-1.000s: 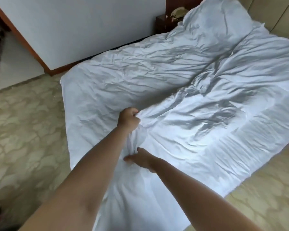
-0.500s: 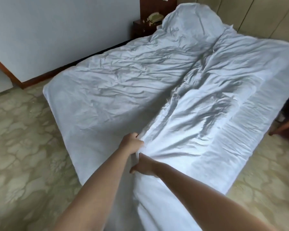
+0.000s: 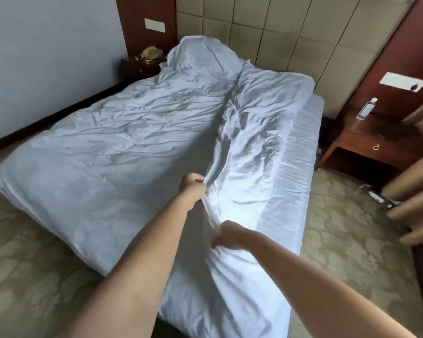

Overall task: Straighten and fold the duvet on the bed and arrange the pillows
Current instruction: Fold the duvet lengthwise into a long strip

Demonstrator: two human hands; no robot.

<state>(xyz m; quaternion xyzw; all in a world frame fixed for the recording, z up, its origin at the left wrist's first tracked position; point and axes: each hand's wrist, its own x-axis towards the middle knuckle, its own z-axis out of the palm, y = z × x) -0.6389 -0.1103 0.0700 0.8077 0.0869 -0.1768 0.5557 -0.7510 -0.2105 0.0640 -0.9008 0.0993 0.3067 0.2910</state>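
Observation:
A white crumpled duvet covers the bed, with a raised ridge of folded fabric running down its right half. My left hand grips the edge of that fold near the foot of the bed. My right hand holds the same edge lower down, closer to me. At the head of the bed a lump under the duvet leans on the padded headboard; it may be a pillow, but the fabric hides it. The mattress side shows bare at the right.
A wooden nightstand with a water bottle stands to the right of the bed. Another nightstand with a telephone is at the far left. Patterned carpet surrounds the bed. Tan curtain folds hang at the right edge.
The view has swung right and up, bringing the headboard and right nightstand into sight. Both hands keep hold of the duvet edge and have drawn it up and further apart.

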